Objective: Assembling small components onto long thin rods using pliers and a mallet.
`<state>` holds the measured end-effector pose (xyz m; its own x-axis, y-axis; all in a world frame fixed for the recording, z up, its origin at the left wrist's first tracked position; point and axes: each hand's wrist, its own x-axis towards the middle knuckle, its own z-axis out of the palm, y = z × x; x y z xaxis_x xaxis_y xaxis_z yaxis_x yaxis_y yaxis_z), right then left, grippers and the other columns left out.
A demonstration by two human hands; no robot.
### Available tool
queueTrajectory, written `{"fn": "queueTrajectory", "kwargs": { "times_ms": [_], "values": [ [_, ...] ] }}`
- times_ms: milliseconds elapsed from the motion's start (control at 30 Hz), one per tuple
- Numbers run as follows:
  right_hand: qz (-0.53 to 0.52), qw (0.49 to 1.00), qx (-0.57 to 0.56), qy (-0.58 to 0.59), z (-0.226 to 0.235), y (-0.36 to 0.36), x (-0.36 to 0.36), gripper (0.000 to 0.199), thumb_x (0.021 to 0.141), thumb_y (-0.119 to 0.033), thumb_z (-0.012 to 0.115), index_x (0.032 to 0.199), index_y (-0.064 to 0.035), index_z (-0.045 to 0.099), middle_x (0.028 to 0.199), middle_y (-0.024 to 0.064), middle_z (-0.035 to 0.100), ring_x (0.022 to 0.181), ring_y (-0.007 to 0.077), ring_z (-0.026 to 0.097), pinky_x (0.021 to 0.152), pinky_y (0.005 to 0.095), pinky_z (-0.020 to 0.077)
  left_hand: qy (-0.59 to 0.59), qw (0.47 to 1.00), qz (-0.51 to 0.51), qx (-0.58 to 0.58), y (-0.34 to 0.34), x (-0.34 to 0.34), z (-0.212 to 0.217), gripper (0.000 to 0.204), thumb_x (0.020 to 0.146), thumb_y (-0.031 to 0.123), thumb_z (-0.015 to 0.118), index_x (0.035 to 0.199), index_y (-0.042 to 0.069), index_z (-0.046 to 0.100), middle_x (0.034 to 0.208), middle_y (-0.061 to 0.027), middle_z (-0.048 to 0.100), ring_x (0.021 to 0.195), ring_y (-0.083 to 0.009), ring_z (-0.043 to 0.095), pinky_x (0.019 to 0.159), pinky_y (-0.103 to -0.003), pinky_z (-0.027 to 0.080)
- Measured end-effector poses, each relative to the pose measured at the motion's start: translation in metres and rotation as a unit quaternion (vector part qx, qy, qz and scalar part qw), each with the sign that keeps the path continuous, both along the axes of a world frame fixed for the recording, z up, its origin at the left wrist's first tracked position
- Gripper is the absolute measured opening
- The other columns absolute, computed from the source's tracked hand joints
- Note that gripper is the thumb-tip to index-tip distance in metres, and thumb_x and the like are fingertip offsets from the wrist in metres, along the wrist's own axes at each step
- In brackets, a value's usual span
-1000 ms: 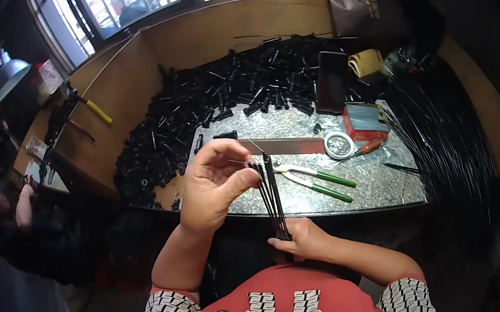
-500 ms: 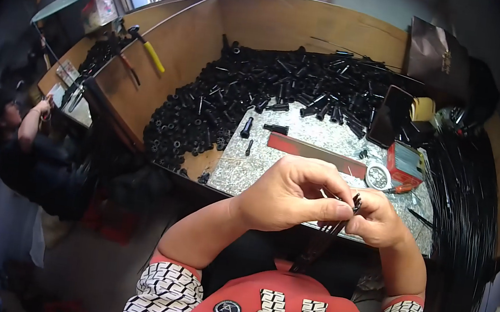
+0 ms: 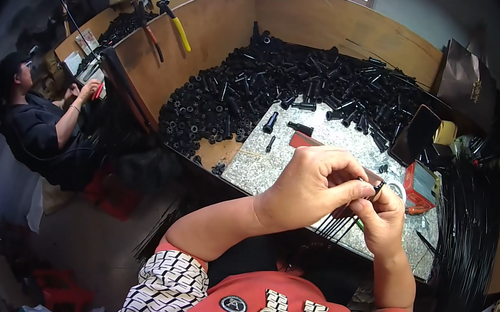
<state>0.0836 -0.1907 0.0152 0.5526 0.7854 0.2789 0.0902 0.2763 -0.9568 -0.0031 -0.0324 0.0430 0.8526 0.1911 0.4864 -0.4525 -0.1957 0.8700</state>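
Observation:
In front of my chest, over the near edge of the table, my two hands meet around a bunch of thin black rods (image 3: 336, 228). Thumb and fingers of my left hand (image 3: 315, 186) pinch the rods from the left. My right hand (image 3: 384, 225) is closed on the same bunch, its thumb bent toward the left thumb. A short dark end of the bunch (image 3: 378, 187) pokes up between the fingers, while the lower lengths fan out beneath my hands. My fingers hide the part where the rods come together.
Behind my hands, a speckled tabletop (image 3: 248, 167) carries a red-and-white box (image 3: 419, 188) and a white ring (image 3: 397, 190). Black tubular parts (image 3: 309, 79) are heaped beyond. Long black rods (image 3: 470, 214) hang at right. A yellow-handled hammer (image 3: 180, 34) rests on the wooden partition; another person (image 3: 36, 117) sits left.
The rods have spread from a tight bunch into a fan below my hands. My view has shifted, and the person at left has lowered a raised hand.

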Motion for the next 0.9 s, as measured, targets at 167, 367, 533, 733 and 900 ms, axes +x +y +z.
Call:
{"fn": "queueTrajectory", "kwargs": {
  "times_ms": [167, 367, 533, 733, 900],
  "values": [
    [-0.002, 0.999, -0.033, 0.042, -0.002, 0.002, 0.013, 0.010, 0.091, -0.007, 0.058, 0.095, 0.0023, 0.059, 0.082, 0.0097, 0.066, 0.072, 0.0158, 0.066, 0.068, 0.0283, 0.0548, 0.044, 0.987, 0.112, -0.105, 0.059, 0.033, -0.035, 0.016, 0.089, 0.013, 0.064, 0.089, -0.003, 0.067, 0.087, -0.0089, 0.068, 0.076, -0.0107, 0.065, 0.066, -0.025, 0.052],
    [-0.001, 0.997, -0.028, 0.065, -0.005, 0.013, 0.014, 0.010, 0.091, -0.008, 0.059, 0.092, 0.0016, 0.058, 0.080, 0.0103, 0.066, 0.071, 0.0159, 0.066, 0.066, 0.0280, 0.0546, 0.288, 0.708, 0.533, 0.363, 0.184, 0.035, -0.138, 0.032, 0.080, 0.032, 0.069, 0.086, 0.001, 0.069, 0.092, -0.0163, 0.064, 0.090, -0.0357, 0.061, 0.079, -0.045, 0.049],
    [-0.020, 0.997, -0.041, 0.060, -0.005, 0.008, 0.022, 0.010, 0.091, -0.009, 0.059, 0.088, 0.0002, 0.057, 0.080, 0.0099, 0.066, 0.071, 0.0155, 0.066, 0.066, 0.0279, 0.0548, 0.296, 0.710, 0.501, 0.397, 0.180, 0.045, -0.151, 0.020, 0.081, 0.022, 0.069, 0.087, 0.003, 0.067, 0.098, -0.0171, 0.061, 0.098, -0.0350, 0.058, 0.079, -0.044, 0.050],
    [-0.002, 0.997, -0.025, 0.066, -0.010, 0.006, 0.025, 0.012, 0.090, -0.010, 0.060, 0.085, -0.0005, 0.055, 0.077, 0.0113, 0.065, 0.068, 0.0171, 0.066, 0.064, 0.0285, 0.0539, 0.203, 0.776, 0.459, 0.382, 0.174, 0.035, -0.140, 0.017, 0.079, 0.008, 0.069, 0.094, 0.000, 0.064, 0.087, -0.0152, 0.064, 0.079, -0.0308, 0.064, 0.069, -0.040, 0.051],
    [0.034, 0.994, -0.005, 0.107, -0.012, 0.007, 0.026, 0.011, 0.089, -0.008, 0.060, 0.085, 0.0013, 0.055, 0.076, 0.0135, 0.065, 0.067, 0.0202, 0.066, 0.063, 0.0310, 0.0555, 0.030, 0.978, 0.164, -0.124, 0.104, 0.027, -0.083, 0.021, 0.086, 0.002, 0.065, 0.106, -0.004, 0.063, 0.091, -0.0082, 0.064, 0.079, -0.0152, 0.064, 0.069, -0.028, 0.053]
  ]
}}
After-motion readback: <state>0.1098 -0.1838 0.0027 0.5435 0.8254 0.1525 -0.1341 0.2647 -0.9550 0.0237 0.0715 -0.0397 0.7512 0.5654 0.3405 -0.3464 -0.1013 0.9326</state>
